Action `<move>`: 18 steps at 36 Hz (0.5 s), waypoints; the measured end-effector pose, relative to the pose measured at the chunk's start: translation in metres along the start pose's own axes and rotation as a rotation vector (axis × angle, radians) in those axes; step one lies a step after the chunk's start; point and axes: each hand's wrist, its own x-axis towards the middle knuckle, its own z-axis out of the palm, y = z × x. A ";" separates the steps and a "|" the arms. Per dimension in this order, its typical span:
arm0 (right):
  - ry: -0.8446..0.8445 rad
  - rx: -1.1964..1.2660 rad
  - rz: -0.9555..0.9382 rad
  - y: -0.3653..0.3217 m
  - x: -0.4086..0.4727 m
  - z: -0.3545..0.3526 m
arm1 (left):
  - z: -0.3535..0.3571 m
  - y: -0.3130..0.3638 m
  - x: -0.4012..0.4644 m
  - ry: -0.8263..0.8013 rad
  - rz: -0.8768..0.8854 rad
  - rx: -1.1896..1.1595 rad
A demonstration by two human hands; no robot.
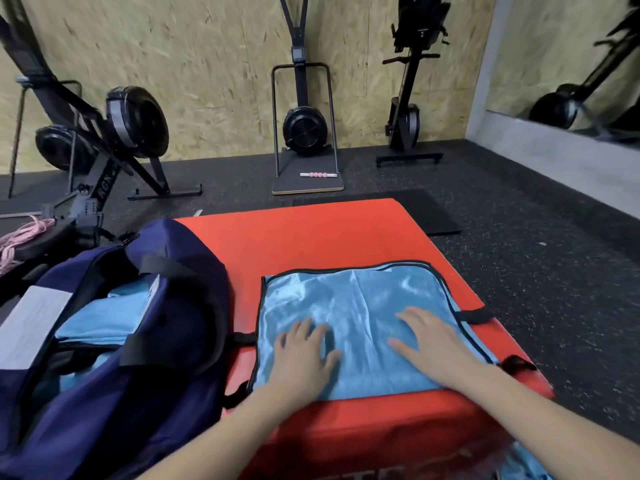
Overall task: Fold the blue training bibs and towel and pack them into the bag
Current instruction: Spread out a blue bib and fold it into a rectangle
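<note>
One wide-angle view from the person's head looks forward and steeply down. Closest are the forearms and the red padded box (346, 237) at the bottom edge; the navy bag (145, 341) sits lower left. Further off, the gym floor (519, 258) runs to a chipboard wall (214, 64), curved by the lens.

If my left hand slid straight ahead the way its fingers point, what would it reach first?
The left hand lies flat on the blue training bib, fingers pointing away and slightly right. Sliding on, it would probably cross more bib, then meet its black-trimmed far edge and the bare red box top.
</note>
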 end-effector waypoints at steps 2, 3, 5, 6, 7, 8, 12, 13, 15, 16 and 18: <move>-0.056 -0.105 -0.007 0.007 -0.014 0.008 | 0.009 -0.005 -0.016 -0.066 -0.025 0.002; -0.057 -0.138 0.011 0.016 -0.019 0.009 | 0.011 -0.012 -0.022 -0.071 -0.035 0.029; -0.026 -0.161 0.052 0.038 -0.024 0.007 | 0.012 -0.027 -0.033 -0.035 -0.039 0.101; -0.017 -0.171 0.056 0.046 -0.026 0.003 | 0.012 -0.033 -0.035 -0.020 -0.043 0.117; -0.016 -0.182 0.049 0.052 -0.027 0.001 | 0.011 -0.037 -0.038 -0.009 -0.046 0.112; -0.019 -0.183 0.039 0.055 -0.029 -0.001 | 0.010 -0.039 -0.040 -0.009 -0.045 0.092; -0.022 -0.152 0.022 0.054 -0.036 -0.001 | 0.007 -0.038 -0.046 0.003 -0.025 0.038; -0.022 -0.140 0.017 0.052 -0.038 -0.002 | 0.006 -0.037 -0.049 0.026 -0.021 0.051; 0.001 -0.136 -0.016 0.049 -0.044 -0.006 | 0.007 -0.035 -0.060 0.067 -0.025 0.082; 0.017 -0.138 -0.048 0.048 -0.046 -0.008 | 0.008 -0.033 -0.066 0.095 -0.026 0.101; 0.040 -0.130 -0.125 0.046 -0.051 -0.012 | 0.010 -0.027 -0.079 0.189 -0.019 0.153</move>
